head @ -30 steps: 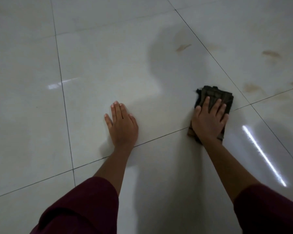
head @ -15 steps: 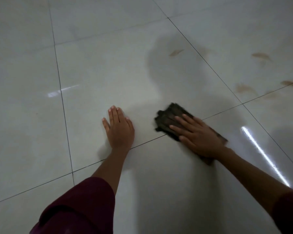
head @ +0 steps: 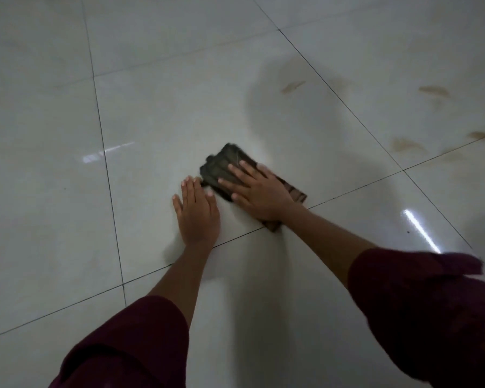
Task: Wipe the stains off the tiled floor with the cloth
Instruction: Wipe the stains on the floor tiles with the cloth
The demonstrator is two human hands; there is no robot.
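The right hand [head: 259, 191] has swept the dark cloth [head: 230, 169] to the left across the tiled floor [head: 151, 113]; one second ago it lay beside the grout crossing, and now its front corner almost touches the left hand [head: 198, 211]. The right fingers [head: 235, 170] are spread flat and press the cloth down, not gripping it. The left fingers lie open on the tile as support. The brown stains [head: 291, 86] remain far on the right, untouched, so I judge the wiping must return there. That side of the floor is free.
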